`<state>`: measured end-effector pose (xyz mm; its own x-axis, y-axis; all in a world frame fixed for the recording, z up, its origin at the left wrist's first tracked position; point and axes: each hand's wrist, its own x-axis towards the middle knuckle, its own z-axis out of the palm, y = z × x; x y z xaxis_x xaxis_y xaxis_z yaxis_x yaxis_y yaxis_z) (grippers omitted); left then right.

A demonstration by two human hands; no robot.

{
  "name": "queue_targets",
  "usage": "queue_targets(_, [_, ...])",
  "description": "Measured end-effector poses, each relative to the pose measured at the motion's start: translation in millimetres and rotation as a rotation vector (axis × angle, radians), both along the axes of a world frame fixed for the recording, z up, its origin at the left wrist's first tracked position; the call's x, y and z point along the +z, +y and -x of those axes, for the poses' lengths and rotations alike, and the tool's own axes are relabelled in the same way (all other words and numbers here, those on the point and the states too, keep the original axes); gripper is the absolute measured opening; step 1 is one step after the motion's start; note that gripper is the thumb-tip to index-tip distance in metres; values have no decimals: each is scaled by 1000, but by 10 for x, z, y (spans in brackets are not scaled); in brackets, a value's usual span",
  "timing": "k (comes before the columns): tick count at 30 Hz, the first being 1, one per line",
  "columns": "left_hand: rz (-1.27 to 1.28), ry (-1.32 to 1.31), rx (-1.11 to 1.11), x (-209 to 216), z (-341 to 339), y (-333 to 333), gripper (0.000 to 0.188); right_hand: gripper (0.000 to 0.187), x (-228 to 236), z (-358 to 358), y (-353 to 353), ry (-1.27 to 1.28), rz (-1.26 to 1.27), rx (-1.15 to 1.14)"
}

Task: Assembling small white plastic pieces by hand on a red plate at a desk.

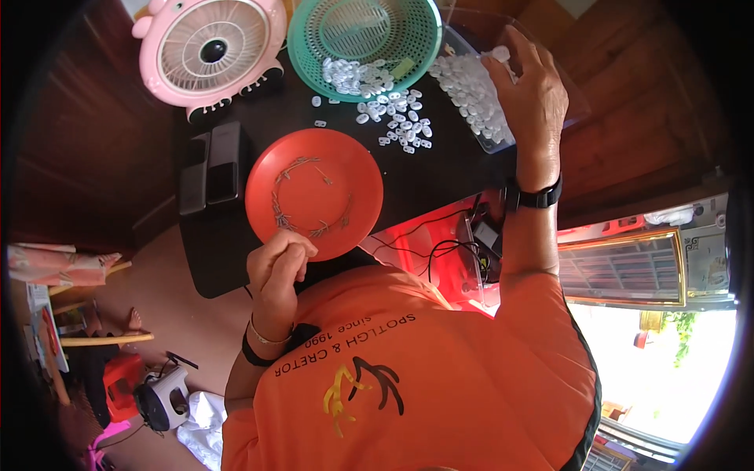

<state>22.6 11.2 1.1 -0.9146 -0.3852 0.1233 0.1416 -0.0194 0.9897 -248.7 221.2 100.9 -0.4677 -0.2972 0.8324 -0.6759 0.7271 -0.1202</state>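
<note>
My right hand (538, 98) is over a clear plastic box (496, 147) heaped with small white plastic pieces (471, 90). A pale white piece (500, 54) shows between its thumb and fingers. My left hand (279, 271) is closed in a pinch at the near rim of a round orange plate (365, 169); what the fingertips hold, if anything, is hidden. Thin small metal pins, perhaps screws, (280, 216) lie in a loose ring inside the plate. Beyond the plate, several white oval pieces with two holes (408, 125) are scattered on the dark table (455, 169).
A green perforated basket (302, 59) at the back holds more white oval pieces. To its left stands a pink animal-shaped fan (153, 67). Two dark phone-like slabs (224, 161) lie left of the plate. Below the table's right side sits a red container with black cables (412, 251).
</note>
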Motion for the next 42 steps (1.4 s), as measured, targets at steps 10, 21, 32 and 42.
queue_targets(10, [108,25,113,-42,-89,-165,19,25,-562,-128,-1093,-312,-496,486])
queue_targets(21, [-53,-6,157,-112,-238,-352,17,35,-1024,128,-1471,-431,-873,555])
queue_targets(32, [-35,-33,95,-139,-201,-374,17,31,-986,73,-1518,-489,-950,573])
queue_targets(42, [-18,-37,94,-103,-164,-373,18,22,-707,150,-1304,-425,-649,508])
